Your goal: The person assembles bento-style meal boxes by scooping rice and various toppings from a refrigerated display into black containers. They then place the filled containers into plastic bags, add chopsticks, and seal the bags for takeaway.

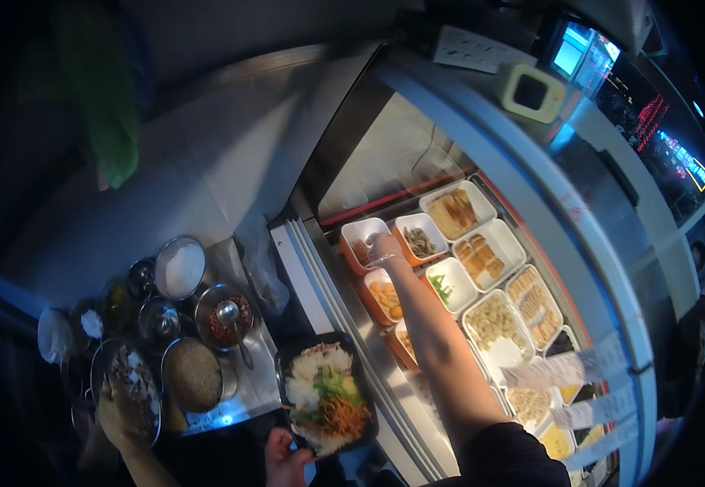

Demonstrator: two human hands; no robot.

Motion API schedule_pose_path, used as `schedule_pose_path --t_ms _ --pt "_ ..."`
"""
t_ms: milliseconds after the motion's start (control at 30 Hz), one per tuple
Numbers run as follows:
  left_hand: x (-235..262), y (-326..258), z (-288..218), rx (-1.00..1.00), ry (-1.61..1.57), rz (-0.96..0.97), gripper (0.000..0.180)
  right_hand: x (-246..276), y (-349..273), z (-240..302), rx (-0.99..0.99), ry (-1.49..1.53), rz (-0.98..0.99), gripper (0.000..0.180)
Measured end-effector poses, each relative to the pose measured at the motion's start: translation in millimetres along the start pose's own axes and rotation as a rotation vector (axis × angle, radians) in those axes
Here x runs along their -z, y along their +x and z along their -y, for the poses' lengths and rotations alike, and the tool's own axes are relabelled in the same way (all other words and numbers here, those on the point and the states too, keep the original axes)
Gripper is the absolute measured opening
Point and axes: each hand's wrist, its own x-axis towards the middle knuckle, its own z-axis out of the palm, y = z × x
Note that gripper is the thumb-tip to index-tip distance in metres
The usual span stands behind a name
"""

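Note:
My left hand grips the near edge of a black takeaway tray, thumb at its rim. In the tray lie white rice or similar grain, shredded orange carrot, green vegetable pieces and reddish-brown bits. My right arm stretches into the display case, and my right hand dips into an orange-sided white tub of brown chopped food. Its fingers are curled down, and what they hold is hidden. Beside it stands a tub of dark strips; nearer me are a tub of yellow-orange pieces and one of green pieces.
At the left, another person's hand reaches into a metal bowl. Several metal bowls stand around it, one with a ladle. White trays of rolls and shredded food fill the case. Paper slips hang over its right side.

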Motion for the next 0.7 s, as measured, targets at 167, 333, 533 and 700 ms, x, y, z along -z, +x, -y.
schedule_pose_path --t_ms 167,333,533,700 --pt "8 33 1 0.006 -0.093 0.019 0.040 -52 39 -27 0.160 -0.063 0.240 0.023" --pt "-11 54 -27 0.122 -0.003 -0.110 0.042 -28 46 -22 0.005 -0.015 0.234 0.026" --pt "-29 84 -42 0.150 0.040 -0.139 0.047 -37 46 -42 0.222 -0.227 0.319 0.032" --pt "-33 107 -49 0.124 0.040 -0.124 0.040 -32 59 -11 -0.112 -0.104 0.244 0.028"
